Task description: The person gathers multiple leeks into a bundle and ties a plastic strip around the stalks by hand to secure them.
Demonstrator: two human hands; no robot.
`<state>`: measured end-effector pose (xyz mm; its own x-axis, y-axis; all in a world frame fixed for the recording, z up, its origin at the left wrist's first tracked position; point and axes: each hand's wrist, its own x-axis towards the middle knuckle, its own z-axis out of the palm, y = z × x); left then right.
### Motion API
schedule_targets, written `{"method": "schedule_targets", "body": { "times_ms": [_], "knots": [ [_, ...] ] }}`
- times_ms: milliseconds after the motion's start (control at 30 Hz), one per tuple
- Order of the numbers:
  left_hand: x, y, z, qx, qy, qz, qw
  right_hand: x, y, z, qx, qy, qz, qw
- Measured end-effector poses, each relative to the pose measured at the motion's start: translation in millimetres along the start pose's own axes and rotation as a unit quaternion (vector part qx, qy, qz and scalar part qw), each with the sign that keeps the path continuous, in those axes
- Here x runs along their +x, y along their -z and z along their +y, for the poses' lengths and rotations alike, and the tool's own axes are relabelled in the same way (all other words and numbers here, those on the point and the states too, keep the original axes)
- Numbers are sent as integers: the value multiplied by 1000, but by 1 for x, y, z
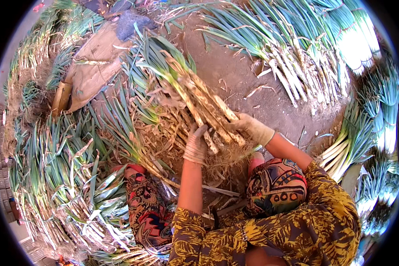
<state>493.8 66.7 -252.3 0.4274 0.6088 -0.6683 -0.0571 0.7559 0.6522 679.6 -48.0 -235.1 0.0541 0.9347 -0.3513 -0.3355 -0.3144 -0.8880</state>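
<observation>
A loose bunch of long green onions point(204, 99) is between my two gloved hands, its stalks brown with dry outer skin and its leaves pointing away to the upper left. My left hand point(196, 144) is closed around the stalks on the left side, close to their root ends. From the right, my right hand point(251, 127) grips the lower stalks, with its fingers partly hidden behind them. Tangled roots point(228, 157) hang below, between the hands. Under the bunch, more unpeeled green onions point(166, 122) lie on the ground.
Piles of untrimmed onions point(66, 177) fill the left side. Cleaner white-stemmed onions point(306, 73) lie at the far right, with tied bundles point(357, 33) beyond. A smaller peeled group point(339, 153) rests by my right elbow. A brown sheet point(95, 62) lies far left.
</observation>
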Motion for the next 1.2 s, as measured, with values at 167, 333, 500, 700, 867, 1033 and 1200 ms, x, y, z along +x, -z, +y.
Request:
{"method": "schedule_targets", "body": {
  "times_ms": [167, 333, 500, 700, 867, 1033, 1200],
  "knots": [
    [44, 36, -62, -239, 43, -145, 959, 10, 48, 102, -253, 112, -40, 960],
    [38, 34, -51, -320, 39, -268, 908, 0, 20, 68, -16, -95, 50, 994],
    [45, 21, -55, 49, 102, 22, 993, -10, -2, 46, 5, -109, 63, 992],
    [-18, 23, 16, 18, 29, -36, 999, -102, 19, -83, 3, -77, 128, 989],
    [-83, 38, 53, -104, -45, -155, 981, -150, 70, -79, -49, 27, 238, 970],
    [-136, 32, 72, -142, -141, -161, 966, -110, 184, 50, -166, -42, 396, 902],
    [-178, 42, 89, -225, -133, -335, 905, -52, 183, 100, -535, -193, 423, 705]
  ]
}}
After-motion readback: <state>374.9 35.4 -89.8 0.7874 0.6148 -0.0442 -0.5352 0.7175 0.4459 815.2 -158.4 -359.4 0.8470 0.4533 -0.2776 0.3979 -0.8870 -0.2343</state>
